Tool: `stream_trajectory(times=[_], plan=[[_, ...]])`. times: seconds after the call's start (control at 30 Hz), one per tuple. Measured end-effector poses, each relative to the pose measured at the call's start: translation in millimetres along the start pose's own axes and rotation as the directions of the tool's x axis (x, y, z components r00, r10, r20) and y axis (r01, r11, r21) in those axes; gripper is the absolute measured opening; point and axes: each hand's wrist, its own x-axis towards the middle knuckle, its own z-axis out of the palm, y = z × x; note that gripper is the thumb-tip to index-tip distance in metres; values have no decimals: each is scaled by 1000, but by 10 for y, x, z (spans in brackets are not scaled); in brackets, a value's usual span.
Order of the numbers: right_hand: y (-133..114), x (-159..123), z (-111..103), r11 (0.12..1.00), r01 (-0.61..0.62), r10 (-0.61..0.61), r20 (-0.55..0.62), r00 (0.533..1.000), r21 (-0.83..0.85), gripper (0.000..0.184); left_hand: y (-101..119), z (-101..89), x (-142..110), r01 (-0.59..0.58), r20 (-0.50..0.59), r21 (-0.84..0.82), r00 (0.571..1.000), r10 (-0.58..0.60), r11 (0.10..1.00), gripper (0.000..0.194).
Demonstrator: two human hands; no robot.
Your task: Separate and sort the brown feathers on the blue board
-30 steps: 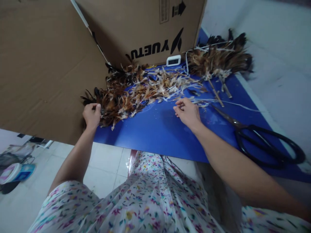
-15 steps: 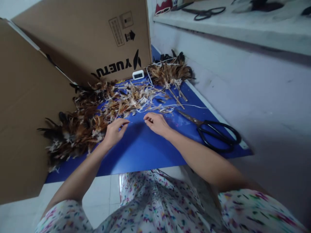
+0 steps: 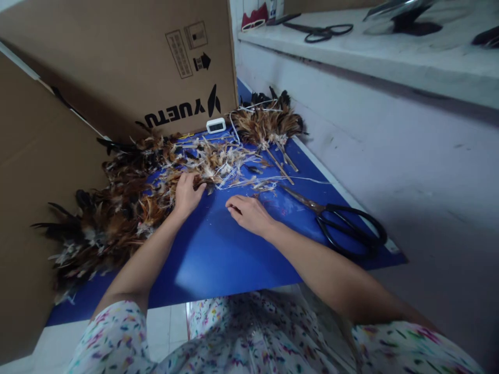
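A heap of brown, black and white feathers (image 3: 128, 192) with pale strips lies across the left and back of a blue table top (image 3: 218, 254). My left hand (image 3: 187, 193) rests at the heap's near edge, fingers curled onto the feathers there. My right hand (image 3: 249, 213) lies on the bare blue surface a little to the right, fingers bent inward; what they pinch, if anything, is hidden. A second bunch of feathers (image 3: 265, 122) with thin sticks sits at the back right.
Large black-handled scissors (image 3: 343, 223) lie on the table right of my right hand. A small white timer (image 3: 215, 125) stands before the cardboard box (image 3: 128, 62) that walls the left and back. A grey ledge (image 3: 370, 57) on the right carries more scissors (image 3: 322, 32).
My left hand moved from the heap's far-left end to its near middle edge, close to my right hand. The view swung to the right, bringing the ledge into sight.
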Motion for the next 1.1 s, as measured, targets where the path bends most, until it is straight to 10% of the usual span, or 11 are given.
stream_trajectory(times=[0.37,1.1], plan=[[4,13,-11,1000,-13,13,34,999,-26,15,21,349,96,-185,158,-11,970,185,983,29],[-88,-113,-105,973,58,-41,79,996,-223,20,161,321,4,-292,176,22,943,283,956,26]])
